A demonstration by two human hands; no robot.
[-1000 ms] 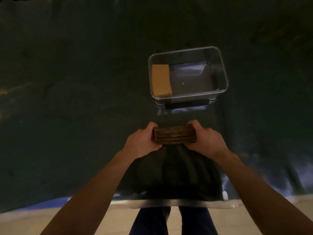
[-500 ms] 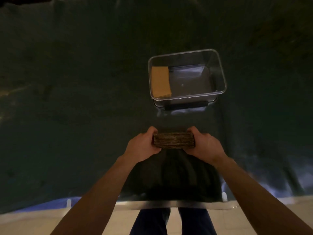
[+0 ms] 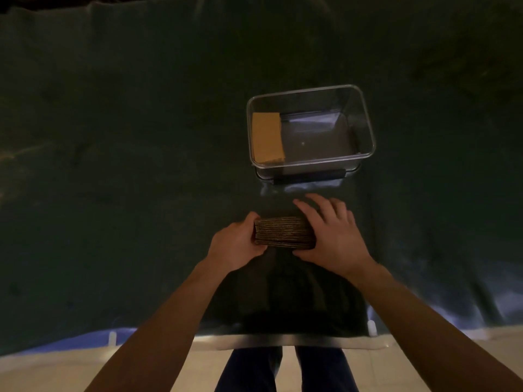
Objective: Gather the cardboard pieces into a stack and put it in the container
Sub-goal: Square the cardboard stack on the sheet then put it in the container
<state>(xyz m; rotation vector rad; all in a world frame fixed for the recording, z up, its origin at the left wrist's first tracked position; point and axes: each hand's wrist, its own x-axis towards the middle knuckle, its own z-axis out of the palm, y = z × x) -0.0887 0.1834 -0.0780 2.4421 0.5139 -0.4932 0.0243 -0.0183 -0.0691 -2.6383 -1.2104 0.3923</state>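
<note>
Covering nearly the whole view, a dark green cloth-draped worktop lies wrinkled and dim, its near edge showing a pale strip above a light tiled floor at six o'clock, where dark blue trouser legs stand. At about one o'clock from the hands sits a clear rectangular plastic container with a dark handle along its near side. Inside it, against its nine o'clock wall, lies a flat tan cardboard piece; the remaining floor of the container is bare.

Near the centre, just short of the container, a brown stack of corrugated cardboard pieces shows its layered, ridged edges to the camera, the sheets squared up fairly evenly. The left hand has its grip closed on the stack's nine o'clock end, thumb on the top. The right hand lies over the three o'clock end with fingers spread and loosened across the top, thumb under the near edge, its grip slack but touching the cardboard.
</note>
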